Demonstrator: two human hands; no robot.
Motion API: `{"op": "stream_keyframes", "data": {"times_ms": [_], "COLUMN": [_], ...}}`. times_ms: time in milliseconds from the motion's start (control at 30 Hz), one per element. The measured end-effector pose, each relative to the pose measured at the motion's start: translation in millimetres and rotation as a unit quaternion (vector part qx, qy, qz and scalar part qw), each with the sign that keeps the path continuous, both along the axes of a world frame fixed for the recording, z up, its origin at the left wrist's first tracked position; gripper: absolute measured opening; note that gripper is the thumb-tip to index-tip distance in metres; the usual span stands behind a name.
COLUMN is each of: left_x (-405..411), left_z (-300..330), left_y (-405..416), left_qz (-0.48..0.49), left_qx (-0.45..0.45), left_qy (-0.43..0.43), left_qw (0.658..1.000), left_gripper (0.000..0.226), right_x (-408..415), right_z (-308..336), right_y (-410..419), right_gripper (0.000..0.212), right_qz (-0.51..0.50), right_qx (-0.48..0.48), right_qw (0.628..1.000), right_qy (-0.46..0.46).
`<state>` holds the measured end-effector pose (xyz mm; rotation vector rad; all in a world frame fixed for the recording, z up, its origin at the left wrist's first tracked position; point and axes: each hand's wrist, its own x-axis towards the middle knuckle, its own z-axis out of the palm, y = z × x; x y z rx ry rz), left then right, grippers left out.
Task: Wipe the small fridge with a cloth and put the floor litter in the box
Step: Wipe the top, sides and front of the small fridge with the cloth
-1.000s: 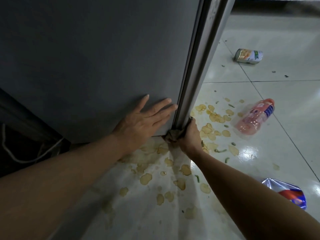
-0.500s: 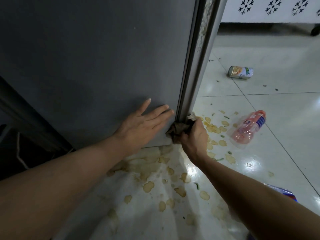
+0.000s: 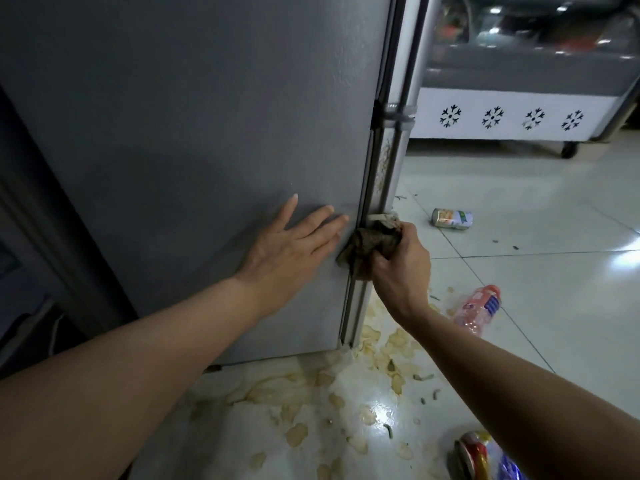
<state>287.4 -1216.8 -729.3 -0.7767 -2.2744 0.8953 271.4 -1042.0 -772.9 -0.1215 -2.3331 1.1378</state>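
Two hands at work low on the small fridge (image 3: 207, 140): left hand (image 3: 287, 247) flat and spread wide on the grey side panel, fingertips just short of the front corner; right hand (image 3: 398, 268) bunched tightly around a brown cloth (image 3: 367, 244), pressing it against the door edge (image 3: 381, 188) below the hinge bracket. Cloth wrapped over the corner seam, touching both the panel's edge and the pale door trim, with yellowish grime visible on the trim just above it.

Scattered across the white tile floor (image 3: 554, 237): crisps (image 3: 391, 355) thick around the fridge's front bottom corner and spread toward the camera; a pink plastic bottle (image 3: 479, 308) on its side just right of the right forearm; a pale can (image 3: 452, 219) on its side farther out, near the door edge but apart from it; a crushed red can (image 3: 471, 455) beside a blue wrapper (image 3: 509, 462) at the lower right, partly hidden by the forearm.

Open tile beyond the pale can and bottle, running to a white chest freezer (image 3: 509, 116) with snowflake cut-outs, raised on a castor. Dark, narrow gap to the left of the fridge, a pale cord (image 3: 55, 330) hanging in it.
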Motion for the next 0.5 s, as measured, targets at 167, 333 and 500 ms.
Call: {"op": "stream_keyframes", "data": {"times_ms": [167, 333, 500], "left_x": [7, 16, 16], "left_z": [20, 79, 135], "left_y": [6, 8, 13], "left_qz": [-0.041, -0.057, -0.021], "left_qx": [0.073, 0.147, 0.188], "left_qy": [-0.013, 0.02, 0.068], "left_qw": [0.996, 0.987, 0.98], "left_gripper": [0.047, 0.057, 0.067], "right_x": [-4, -4, 0], "right_z": [54, 94, 132], "right_y": [2, 0, -2], "right_gripper": [0.032, 0.035, 0.036], "right_qz": [-0.005, -0.003, -0.015], "right_qx": [-0.002, -0.013, -0.027], "right_qw": [0.999, 0.998, 0.996], "right_qy": [0.04, 0.067, 0.088]}}
